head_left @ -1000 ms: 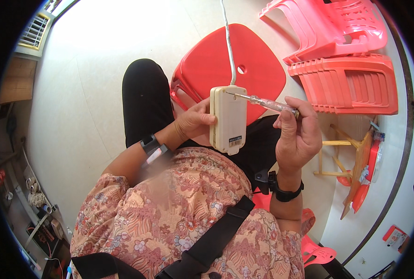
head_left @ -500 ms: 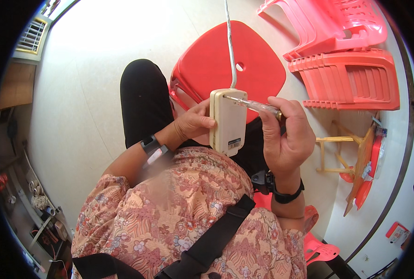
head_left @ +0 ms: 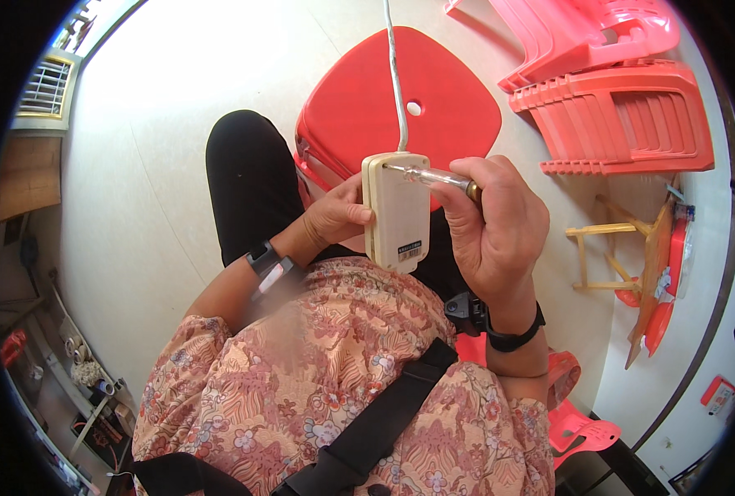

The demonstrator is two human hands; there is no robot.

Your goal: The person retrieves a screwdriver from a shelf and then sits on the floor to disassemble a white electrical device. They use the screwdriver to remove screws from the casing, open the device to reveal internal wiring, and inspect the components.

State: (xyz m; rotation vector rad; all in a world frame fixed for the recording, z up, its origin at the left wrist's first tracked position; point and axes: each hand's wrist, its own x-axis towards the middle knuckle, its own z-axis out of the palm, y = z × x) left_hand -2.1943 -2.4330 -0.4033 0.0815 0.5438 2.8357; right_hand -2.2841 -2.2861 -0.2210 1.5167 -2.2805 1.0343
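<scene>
My left hand [head_left: 340,217] grips the left side of a cream plastic box [head_left: 402,211], thumb on its face and the other fingers hidden behind. The box stands upright above my lap, its flat face toward me, with a small dark label low down. A white cable [head_left: 397,83] runs out of its top end. In my right hand [head_left: 499,227] is a screwdriver [head_left: 437,176] with a clear handle, pinched between thumb and fingers. Its slim metal shaft points left, and the tip meets a small hole near the box's upper left corner.
A red plastic stool [head_left: 396,91] stands just beyond the box. Stacked pink-red stools [head_left: 623,120] lie on their sides at the right, near a yellow wooden-legged stand [head_left: 607,231]. Tape rolls and tools crowd a shelf [head_left: 82,372] at the left edge.
The box, both hands and the screwdriver appear slightly further left, while the whole view has shifted a little. My right hand has turned, its fingers curled further round the handle. The tip stays at the same corner.
</scene>
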